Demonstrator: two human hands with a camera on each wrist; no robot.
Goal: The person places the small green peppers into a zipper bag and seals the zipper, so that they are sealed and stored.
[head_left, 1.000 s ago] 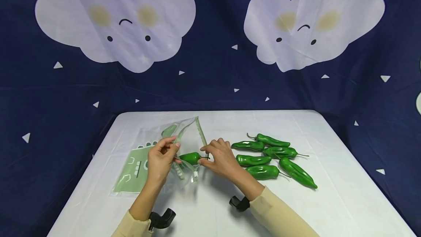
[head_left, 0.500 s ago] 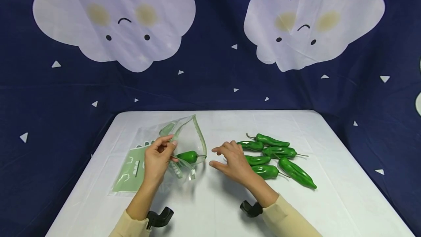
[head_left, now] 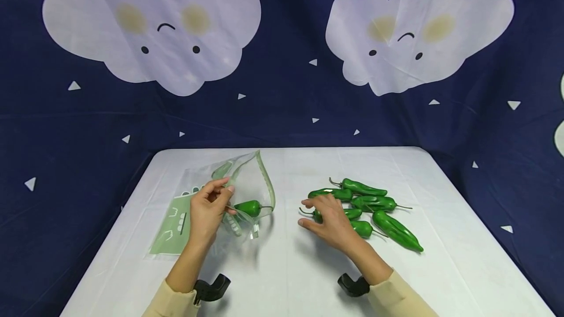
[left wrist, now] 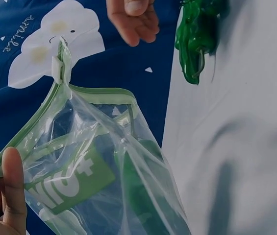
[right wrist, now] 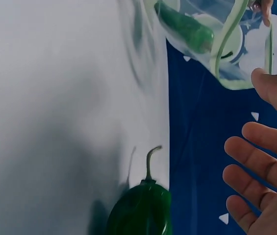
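Pinching the mouth of the clear zip bag (head_left: 169, 229) with the left hand (head_left: 207, 208), with one green pepper (head_left: 249, 207) lying inside, stem toward the opening. Holding the right hand (head_left: 329, 221) near the loose green peppers (head_left: 374, 203) on the white table (head_left: 286, 268), with fingers a bit bent and gripping nothing. Probably filling the bag. Next, maybe best to grab one loose pepper gently.

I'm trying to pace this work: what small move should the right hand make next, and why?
Probably lower the right hand to pinch the partly hidden, glossy green pepper whose thin stem points toward the clear, green-rimmed plastic bag. The right hand holds nothing and is close to that pepper, while the left hand pinches the bag's rim, its mouth gaping with one glossy green pepper inside.
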